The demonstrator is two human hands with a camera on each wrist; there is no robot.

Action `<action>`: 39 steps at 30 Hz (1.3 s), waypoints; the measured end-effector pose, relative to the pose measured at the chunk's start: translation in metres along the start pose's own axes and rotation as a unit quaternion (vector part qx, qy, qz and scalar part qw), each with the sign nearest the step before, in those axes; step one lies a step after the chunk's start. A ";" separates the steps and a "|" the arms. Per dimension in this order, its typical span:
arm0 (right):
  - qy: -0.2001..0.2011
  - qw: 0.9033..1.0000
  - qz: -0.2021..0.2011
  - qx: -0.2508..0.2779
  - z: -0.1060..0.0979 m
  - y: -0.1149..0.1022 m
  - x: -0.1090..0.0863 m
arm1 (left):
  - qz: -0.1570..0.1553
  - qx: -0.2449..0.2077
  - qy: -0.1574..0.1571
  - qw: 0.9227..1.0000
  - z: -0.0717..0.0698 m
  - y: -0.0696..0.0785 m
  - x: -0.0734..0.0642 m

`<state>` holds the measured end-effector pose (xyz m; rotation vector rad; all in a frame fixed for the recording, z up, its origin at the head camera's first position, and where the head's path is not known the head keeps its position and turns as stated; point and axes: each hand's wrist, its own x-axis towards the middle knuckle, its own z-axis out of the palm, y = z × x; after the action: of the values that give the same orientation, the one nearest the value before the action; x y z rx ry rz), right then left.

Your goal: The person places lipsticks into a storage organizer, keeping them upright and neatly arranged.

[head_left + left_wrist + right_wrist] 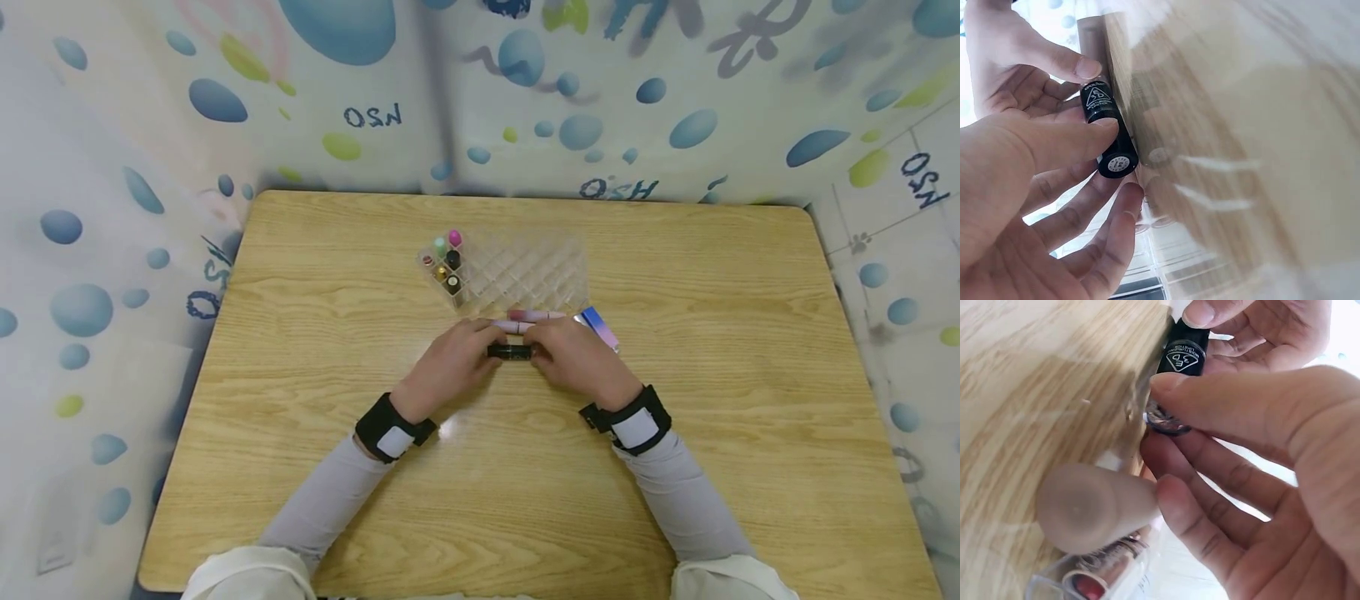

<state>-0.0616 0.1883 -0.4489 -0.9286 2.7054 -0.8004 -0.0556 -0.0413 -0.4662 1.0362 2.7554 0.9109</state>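
Observation:
A black lipstick tube [510, 352] lies level just above or on the table, between both hands. My left hand [455, 357] pinches one end of it with thumb and fingers. At the other end my right hand [576, 354] grips it the same way. White "3D" lettering shows on the lipstick's side [1099, 97], and a round label marks its end in the left wrist view. Behind the hands lie two slim pale-pink tubes [511, 327], partly hidden by the fingers. By the right hand, the right wrist view shows a blurred beige tube [1088, 506] and a red-tipped lipstick [1091, 585].
Beyond the hands a clear compartment organizer [528, 271] stands on the wooden table [337, 275]. Several lipsticks and small bottles [452, 260] fill its left end. A blue-and-pink box [600, 328] lies beside the right hand. A patterned wall [495, 158] borders the table's back edge.

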 end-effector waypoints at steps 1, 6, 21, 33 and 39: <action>0.002 1.000 -0.005 0.001 -0.001 0.000 0.000 | -0.002 -0.003 -0.002 1.000 0.000 0.000 0.000; 0.022 0.999 -0.026 0.028 -0.008 0.001 -0.004 | -0.006 -0.011 -0.010 1.000 -0.002 0.001 0.000; 0.079 0.993 -0.075 0.053 -0.017 -0.001 -0.007 | -0.011 -0.016 -0.010 1.000 -0.003 0.006 0.002; 0.104 0.989 -0.093 0.055 -0.025 -0.011 -0.010 | 0.023 -0.021 0.025 0.999 -0.006 0.014 0.005; 0.119 0.987 -0.098 0.053 -0.025 -0.014 -0.010 | 0.027 -0.043 0.056 0.997 -0.004 0.019 0.008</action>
<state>-0.0543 0.1956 -0.4202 -1.1544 2.7627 -1.1500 -0.0518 -0.0268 -0.4515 1.0821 2.7601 1.1167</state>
